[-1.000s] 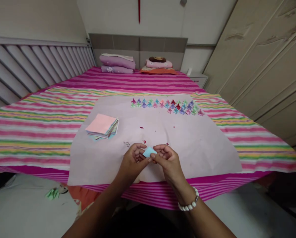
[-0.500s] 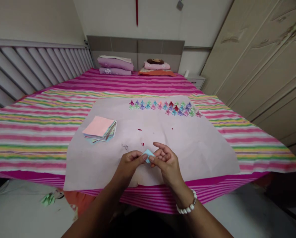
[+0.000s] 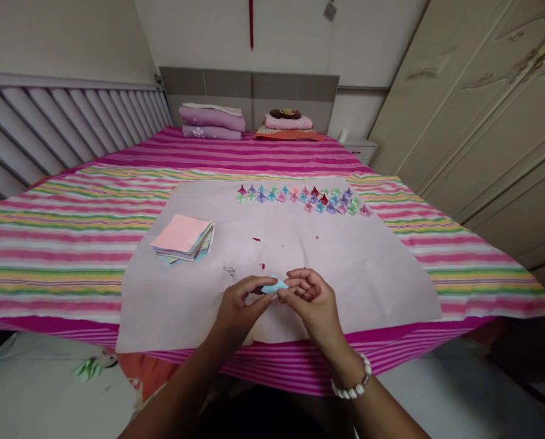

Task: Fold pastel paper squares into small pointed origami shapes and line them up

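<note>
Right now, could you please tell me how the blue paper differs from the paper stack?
The blue paper is small and folded; the paper stack is larger, its top pink and flat. The left hand and right hand hold the blue paper, whereas the paper stack lies on the pale sheet. Both appear to be made of paper.

The blue paper (image 3: 275, 285) has tilted, appearing flatter from twelve to six o'clock; the right fingers (image 3: 309, 279), index earlier stretched toward ten, have curled.
</note>
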### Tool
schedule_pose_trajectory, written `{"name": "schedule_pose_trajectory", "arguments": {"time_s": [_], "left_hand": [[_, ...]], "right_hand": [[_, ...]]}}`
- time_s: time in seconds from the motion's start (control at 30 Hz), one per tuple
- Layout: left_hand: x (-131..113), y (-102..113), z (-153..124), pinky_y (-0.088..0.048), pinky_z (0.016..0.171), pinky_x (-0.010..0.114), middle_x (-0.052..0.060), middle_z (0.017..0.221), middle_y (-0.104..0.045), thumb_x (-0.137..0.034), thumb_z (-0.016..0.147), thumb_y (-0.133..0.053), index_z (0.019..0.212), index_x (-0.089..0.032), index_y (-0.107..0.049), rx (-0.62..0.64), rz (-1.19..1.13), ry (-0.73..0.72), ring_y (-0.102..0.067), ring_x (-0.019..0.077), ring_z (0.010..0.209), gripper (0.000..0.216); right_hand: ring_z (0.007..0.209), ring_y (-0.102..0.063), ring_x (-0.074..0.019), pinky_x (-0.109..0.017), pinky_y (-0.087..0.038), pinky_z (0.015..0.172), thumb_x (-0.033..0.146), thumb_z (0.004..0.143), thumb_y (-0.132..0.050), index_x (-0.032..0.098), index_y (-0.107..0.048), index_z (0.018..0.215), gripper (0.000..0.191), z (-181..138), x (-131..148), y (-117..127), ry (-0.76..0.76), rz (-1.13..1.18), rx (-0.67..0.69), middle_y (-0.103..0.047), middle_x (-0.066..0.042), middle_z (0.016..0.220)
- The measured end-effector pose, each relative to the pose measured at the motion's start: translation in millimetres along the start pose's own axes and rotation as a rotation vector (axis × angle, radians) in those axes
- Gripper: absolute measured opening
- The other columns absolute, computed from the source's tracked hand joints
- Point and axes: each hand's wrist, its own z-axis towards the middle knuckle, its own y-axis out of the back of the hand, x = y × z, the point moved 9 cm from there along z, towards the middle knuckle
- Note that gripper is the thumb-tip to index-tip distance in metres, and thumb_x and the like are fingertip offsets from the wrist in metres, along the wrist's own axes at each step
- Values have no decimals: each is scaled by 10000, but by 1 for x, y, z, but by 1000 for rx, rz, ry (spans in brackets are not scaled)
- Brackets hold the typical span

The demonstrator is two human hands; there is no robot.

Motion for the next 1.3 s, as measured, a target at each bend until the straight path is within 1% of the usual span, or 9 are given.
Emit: {"name": "schedule_pose_trajectory", "arguments": {"time_s": [0.1, 0.3, 0.43, 0.67, 0.83, 0.97, 1.1, 1.17, 1.3], "left_hand": [[0, 1, -1, -522, 755, 299, 34, 898, -728, -223, 722, -724, 939, -221, -733, -23, 22, 21, -649, 167, 790, 217], [-2, 2, -2, -527, 681, 249, 35, 876, -658, -224, 714, -721, 914, -227, -746, -59, -1, -65, -637, 151, 810, 201], [4, -2, -2, -521, 734, 259, 42, 892, -675, -212, 745, -692, 875, -212, -739, -1, -82, -45, -643, 161, 866, 138], [-4, 1, -6, -464, 713, 246, 19, 835, -682, -213, 795, -647, 867, -218, -726, 2, 30, -64, -616, 145, 815, 107], [-8, 2, -7, -437, 698, 237, 6, 805, -656, -238, 810, -621, 825, -208, -701, 3, 64, -46, -584, 133, 779, 86], [1, 0, -6, -430, 680, 249, 12, 767, -664, -262, 775, -643, 790, -188, -701, 18, 40, 49, -581, 140, 741, 95], [25, 1, -4, -438, 634, 258, 6, 654, -661, -314, 633, -751, 691, -159, -685, -9, -151, 293, -575, 140, 648, 179], [31, 2, -3, -428, 602, 247, -10, 579, -628, -309, 597, -773, 628, -153, -664, 9, -181, 371, -552, 125, 596, 193], [25, -2, -1, -412, 590, 233, -20, 553, -609, -262, 598, -775, 600, -150, -659, 128, -169, 365, -535, 109, 580, 161]], "right_hand": [[612, -623, -121, -261, -528, 609, 242, 625, -818, 208, -605, 900, 350, -1, 5, -2, 21, -26, 15, -672, 8, 736], [639, -614, -120, -261, -526, 632, 241, 648, -802, 206, -612, 903, 319, -3, 12, -3, 88, -99, 8, -664, 7, 743], [662, -615, -129, -270, -517, 652, 233, 666, -792, 209, -619, 896, 288, -5, 14, -5, 116, -135, 16, -665, 2, 744], [639, -564, -119, -269, -476, 621, 248, 675, -781, 216, -663, 944, 295, -1, 14, -9, 119, -188, 85, -610, 9, 744], [684, -532, -135, -293, -444, 650, 279, 749, -722, 217, -713, 820, 95, 0, 25, -17, 243, -366, 175, -596, -22, 808], [690, -519, -146, -290, -422, 649, 295, 767, -706, 207, -657, 701, 121, 1, 24, -20, 230, -364, 208, -588, -9, 736], [678, -501, -141, -279, -402, 648, 285, 781, -681, 199, -630, 690, 135, 4, 18, -18, 179, -336, 217, -572, 4, 709], [653, -482, -133, -269, -387, 630, 296, 786, -671, 195, -613, 706, 142, 5, 11, -17, 116, -315, 225, -552, 15, 683], [636, -454, -127, -261, -364, 614, 349, 800, -649, 187, -606, 737, 179, 2, 5, -20, 53, -409, 316, -521, 22, 654]]}}
